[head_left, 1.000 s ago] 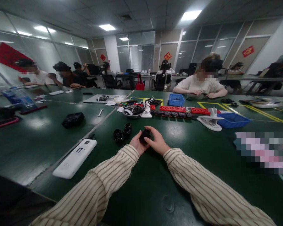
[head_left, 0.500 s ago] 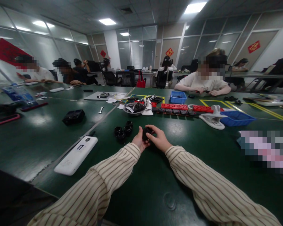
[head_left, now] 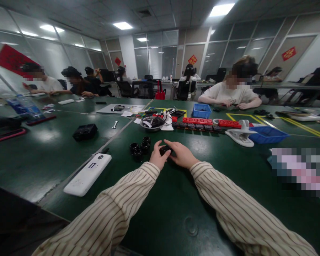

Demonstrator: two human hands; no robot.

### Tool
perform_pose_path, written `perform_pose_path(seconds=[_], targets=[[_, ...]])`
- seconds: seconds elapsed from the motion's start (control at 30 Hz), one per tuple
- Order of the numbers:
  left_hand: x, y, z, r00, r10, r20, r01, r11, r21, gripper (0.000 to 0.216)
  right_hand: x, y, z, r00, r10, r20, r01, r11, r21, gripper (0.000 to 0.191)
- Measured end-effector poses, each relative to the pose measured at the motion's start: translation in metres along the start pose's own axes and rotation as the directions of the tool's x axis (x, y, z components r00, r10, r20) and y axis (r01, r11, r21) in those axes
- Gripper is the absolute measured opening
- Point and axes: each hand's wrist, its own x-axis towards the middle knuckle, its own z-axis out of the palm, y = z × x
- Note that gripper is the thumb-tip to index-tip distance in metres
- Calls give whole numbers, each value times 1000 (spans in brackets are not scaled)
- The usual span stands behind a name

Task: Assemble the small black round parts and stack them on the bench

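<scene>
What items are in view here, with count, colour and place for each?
held part: 1, black, between both hands
round parts: at least 4, black, left of the hands
device marked 17: 1, white, near left
block: 1, black, left
wrench: 1, silver, left of centre
bowl: 1, metallic, centre
bars: at least 2, red, right of the bowl
clip: 1, white, right
bins: 2, blue, centre-right and right
bag: 1, red, background
co-workers: several, light or dark tops, background
table: 1, green, foreground
small clutter: too small to count
left hand: 1, cream striped sleeve, on the held part
right hand: 1, cream striped sleeve, on the held part
</scene>
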Motion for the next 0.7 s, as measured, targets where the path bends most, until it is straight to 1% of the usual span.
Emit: perform_pose_path(seconds=[0.07, 0.13, 0.2, 0.27, 0.33, 0.4, 0.43, 0.5, 0.57, 0.6, 0.63, 0.7], targets=[[-2, 1, -1, 1000, 30, 9, -31, 992, 122, 78, -1, 1, -2, 998, -5, 55, 7, 999, -41, 59], [-2, 4, -4, 999, 51, 8, -51, 968, 244, 89, -2, 1, -2, 996, 5, 89, 0, 998, -61, 60], [-1, 7, -7, 998, 65, 13, -66, 934, 351, 93, -2, -1, 1, 995, 21, 103, -15, 998, -56, 54], [0, 10, -8, 997, 72, 32, -78, 897, 436, 93, -3, -2, 5, 995, 42, 94, -39, 999, -31, 45], [-2, 12, -7, 995, 76, 58, -95, 859, 503, 88, -3, -2, 8, 995, 76, 61, -76, 997, 3, 40], [-5, 14, -5, 992, 86, 91, -123, 819, 561, 78, -1, 1, 10, 990, 143, 0, -143, 989, 35, 39], [-7, 15, -3, 989, 95, 110, -142, 797, 587, 73, 2, 3, 9, 981, 192, -41, -190, 981, 49, 38], [-11, 17, -1, 981, 111, 157, -187, 749, 636, 60, 14, 7, 5, 946, 300, -126, -292, 953, 79, 35], [-15, 19, 0, 968, 110, 227, -238, 695, 679, 45, 38, 7, 0, 905, 384, -181, -369, 923, 112, 31], [-16, 20, 1, 957, 103, 270, -268, 666, 696, 38, 54, 5, -2, 895, 405, -186, -387, 913, 125, 29], [-17, 21, 1, 945, 91, 314, -298, 637, 711, 32, 71, 0, -2, 891, 417, -179, -398, 908, 134, 29], [-18, 23, 2, 920, 56, 388, -345, 585, 734, 24, 109, -14, 3, 898, 417, -137, -400, 906, 136, 30]])
